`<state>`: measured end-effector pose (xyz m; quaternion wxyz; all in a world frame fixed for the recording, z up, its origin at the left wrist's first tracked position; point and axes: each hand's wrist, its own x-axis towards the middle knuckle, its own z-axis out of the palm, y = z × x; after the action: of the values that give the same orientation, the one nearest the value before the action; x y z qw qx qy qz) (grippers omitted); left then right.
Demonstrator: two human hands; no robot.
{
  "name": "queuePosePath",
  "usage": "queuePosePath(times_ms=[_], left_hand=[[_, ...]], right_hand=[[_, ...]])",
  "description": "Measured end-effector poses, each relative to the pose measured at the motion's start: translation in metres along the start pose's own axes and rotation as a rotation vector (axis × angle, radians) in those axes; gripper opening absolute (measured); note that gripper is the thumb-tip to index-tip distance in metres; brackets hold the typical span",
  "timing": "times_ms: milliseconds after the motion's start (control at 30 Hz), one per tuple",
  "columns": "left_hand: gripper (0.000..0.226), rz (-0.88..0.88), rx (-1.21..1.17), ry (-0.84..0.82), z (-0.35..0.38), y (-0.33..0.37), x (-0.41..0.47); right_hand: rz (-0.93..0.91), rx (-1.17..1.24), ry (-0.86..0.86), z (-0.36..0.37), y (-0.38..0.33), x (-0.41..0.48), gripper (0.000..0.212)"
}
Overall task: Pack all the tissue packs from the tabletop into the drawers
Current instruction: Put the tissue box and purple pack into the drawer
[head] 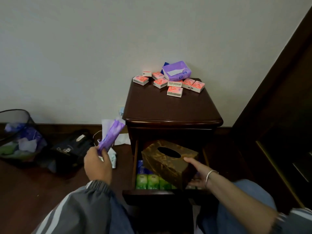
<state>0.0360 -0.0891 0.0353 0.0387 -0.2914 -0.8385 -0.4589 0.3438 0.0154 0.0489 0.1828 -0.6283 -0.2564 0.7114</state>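
Okay, head view only. Left hand (97, 163) is out to the left of the nightstand, its fingers (101, 150) curled round the lower end of a slim purple pack (111, 134). The pack's long axis runs diagonally, up and to the right, with its top end near the left front corner of the surface (168, 107).

Right hand (196, 174) grips the near right end of a brown tissue box (168, 159), thumb on the top face beside the oval slot, the other fingers underneath. The box is tilted, held over the open drawer (135, 166) and covering most of its opening. Green packs (148, 181) stand in a row along the drawer's front, with a blue one behind them at the left.

On the surface, a scatter of small pink packs (174, 91) lies along the back edge by the wall, with a large purple pack (176, 70) behind them. All are well apart from both hands.

Key relation: the drawer's free gap is at its left side, down and to the right of the held purple pack, so the left hand is the nearer one. The pack probably needs turning flat to slip in beside the box. Most of the task looks undone.

Floor at left: a wastebasket (16, 137) and a black bag (70, 149).
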Motion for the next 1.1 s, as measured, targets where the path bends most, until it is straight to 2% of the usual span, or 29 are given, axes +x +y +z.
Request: queuePosePath(times_ms=[100,167,233,300,400,467,600,733,767,800,900,967,1033,1100], left_hand=[[0.006,0.077,-0.029,-0.075,0.003,-0.003,-0.009],[0.006,0.217,-0.049,-0.152,0.003,-0.001,-0.012],[0.013,0.39,-0.018,-0.274,0.002,-0.001,-0.016],[0.007,0.537,0.046,-0.409,0.001,-0.006,-0.02],[0.023,0.673,0.122,-0.578,0.004,-0.01,-0.028],[0.023,0.765,0.173,-0.644,0.012,-0.009,-0.033],[0.01,0.963,0.259,-0.748,0.033,-0.009,-0.048],[0.021,1.18,0.246,-0.904,0.059,0.005,-0.071],[0.033,1.146,0.241,-0.938,0.065,0.008,-0.074],[0.044,1.027,0.199,-0.962,0.069,0.01,-0.076],[0.056,0.407,-0.128,-0.9,0.072,0.01,-0.068],[0.067,0.015,-0.334,-1.032,0.072,0.006,-0.06],[0.064,-0.151,-0.462,-1.151,0.073,0.002,-0.057],[0.053,-0.172,-0.457,-1.088,0.076,-0.001,-0.056]], right_hand=[[-0.007,-0.125,0.024,-0.003,-0.009,0.025,0.055],[-0.011,-0.179,0.024,-0.011,-0.015,0.035,0.058],[-0.024,-0.202,0.031,-0.025,-0.019,0.042,0.069],[-0.047,-0.208,0.058,-0.045,-0.021,0.046,0.081],[-0.078,-0.208,0.094,-0.081,-0.023,0.048,0.086],[-0.078,-0.18,0.073,-0.104,-0.023,0.044,0.084],[-0.053,-0.049,-0.037,-0.132,-0.022,0.032,0.068],[-0.066,-0.06,-0.084,-0.128,-0.027,0.019,0.059],[-0.073,-0.1,-0.089,-0.121,-0.03,0.017,0.058],[-0.08,-0.144,-0.081,-0.114,-0.033,0.017,0.056],[-0.089,-0.234,-0.022,-0.089,-0.037,0.025,0.059],[-0.076,-0.264,-0.012,-0.072,-0.039,0.038,0.059],[-0.057,-0.266,-0.017,-0.053,-0.042,0.053,0.056],[-0.045,-0.237,-0.006,-0.037,-0.043,0.071,0.058]])
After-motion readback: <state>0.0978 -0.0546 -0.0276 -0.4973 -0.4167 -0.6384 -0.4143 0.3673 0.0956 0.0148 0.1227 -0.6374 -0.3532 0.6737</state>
